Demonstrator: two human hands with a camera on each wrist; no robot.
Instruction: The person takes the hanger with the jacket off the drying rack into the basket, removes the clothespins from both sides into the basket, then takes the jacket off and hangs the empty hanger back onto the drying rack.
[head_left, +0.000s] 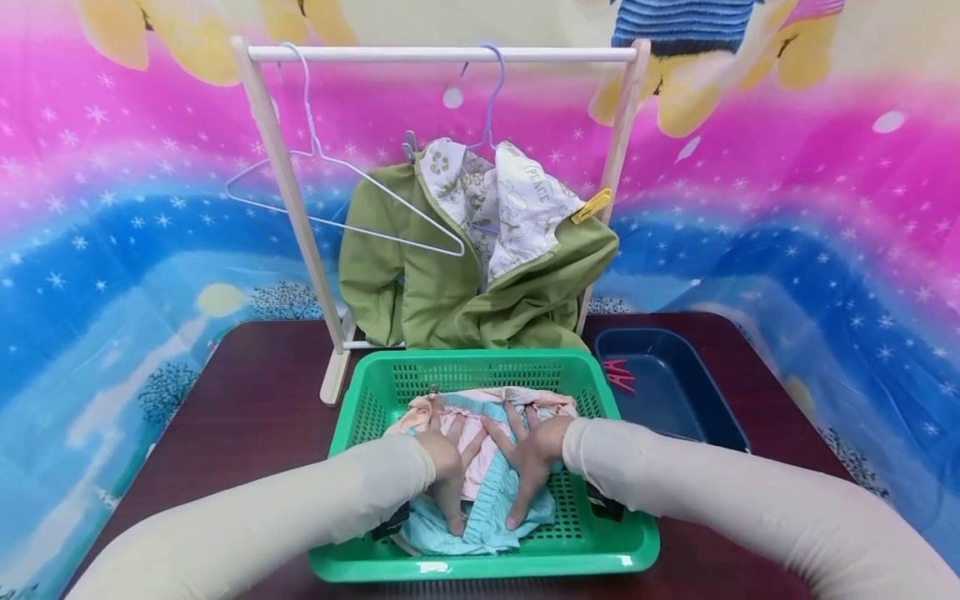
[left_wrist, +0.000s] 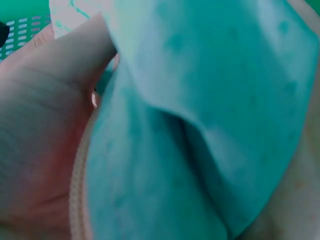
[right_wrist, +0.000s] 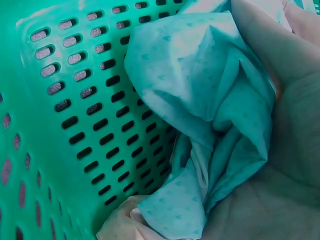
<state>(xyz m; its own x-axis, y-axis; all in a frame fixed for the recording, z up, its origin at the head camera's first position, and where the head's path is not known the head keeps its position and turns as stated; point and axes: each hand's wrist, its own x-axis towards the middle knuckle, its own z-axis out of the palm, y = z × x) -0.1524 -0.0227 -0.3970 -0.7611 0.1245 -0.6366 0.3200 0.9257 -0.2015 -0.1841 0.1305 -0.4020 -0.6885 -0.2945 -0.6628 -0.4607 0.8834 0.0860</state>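
Note:
A green perforated basket holds a crumpled heap of clothing: a turquoise garment with a gathered band, along with pink and peach cloth. Both hands are down in the basket, side by side on the heap. My left hand lies on its left part with fingers spread and pointing away. On the right part, my right hand presses with fingers spread and thumb toward the front. Turquoise folds fill the left wrist view beside the hand. Small darker marks dot the bunched cloth against my right palm.
Behind the basket stands a wooden rack. An empty wire hanger and a green hooded jacket hang from it; a yellow clothespin grips the jacket. At right, a dark blue tray holds red clothespins.

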